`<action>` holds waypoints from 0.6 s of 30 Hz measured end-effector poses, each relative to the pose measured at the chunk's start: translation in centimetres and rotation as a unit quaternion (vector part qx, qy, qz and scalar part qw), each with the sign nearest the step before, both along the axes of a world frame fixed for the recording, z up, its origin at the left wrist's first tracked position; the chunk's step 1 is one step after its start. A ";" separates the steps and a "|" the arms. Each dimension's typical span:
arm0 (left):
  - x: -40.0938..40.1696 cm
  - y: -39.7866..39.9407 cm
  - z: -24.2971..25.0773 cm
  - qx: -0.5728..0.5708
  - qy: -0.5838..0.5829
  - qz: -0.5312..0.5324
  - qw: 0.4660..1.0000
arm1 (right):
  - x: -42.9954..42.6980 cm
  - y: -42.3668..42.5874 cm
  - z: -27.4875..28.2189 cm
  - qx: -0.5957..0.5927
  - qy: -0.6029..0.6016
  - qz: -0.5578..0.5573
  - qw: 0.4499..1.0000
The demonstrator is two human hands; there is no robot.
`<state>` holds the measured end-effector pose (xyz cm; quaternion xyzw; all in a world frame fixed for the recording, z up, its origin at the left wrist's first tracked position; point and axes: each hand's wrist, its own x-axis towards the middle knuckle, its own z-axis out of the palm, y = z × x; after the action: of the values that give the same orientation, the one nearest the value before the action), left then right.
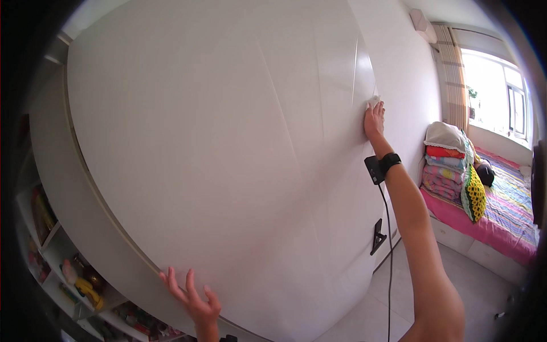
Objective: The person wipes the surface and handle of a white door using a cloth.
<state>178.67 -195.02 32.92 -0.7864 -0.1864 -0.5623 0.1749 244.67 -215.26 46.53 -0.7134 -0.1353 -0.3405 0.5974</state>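
Observation:
A large white door panel (192, 128) fills most of the view, with thin grooves running down its right part. Reaching far up and to the right, my right hand (374, 119) lies flat near the panel's right edge. It presses a small white cloth or wipe (374, 100) there, mostly covered by the fingers. My left hand (194, 297) is low at the panel's left edge, fingers spread and holding nothing; whether it touches the surface, I cannot tell. Below my right hand, a black door handle (377, 237) sticks out from the panel.
A black device (374, 170) is strapped to my right wrist, its cable (391, 256) hanging down. White shelves (51, 235) with toys and books stand at left. On the right, folded bedding (444, 171) is stacked on a bed (508, 213) beside a window (487, 89).

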 end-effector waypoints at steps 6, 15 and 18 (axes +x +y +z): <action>3.1 1.0 4.4 0.049 0.040 -0.075 0.995 | -3.8 0.0 8.0 -0.113 -0.258 -0.095 0.955; 2.5 3.4 3.9 0.157 0.025 0.017 0.987 | -21.5 3.3 8.9 -0.262 -0.541 0.043 0.798; 1.8 3.0 4.0 0.157 0.046 0.035 0.986 | -11.7 2.3 10.1 -0.111 -0.419 0.038 0.900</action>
<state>180.48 -191.98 36.93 -0.7671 -0.1151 -0.5416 0.3240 232.95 -213.00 56.64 -0.5606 -0.4371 -0.5676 0.4153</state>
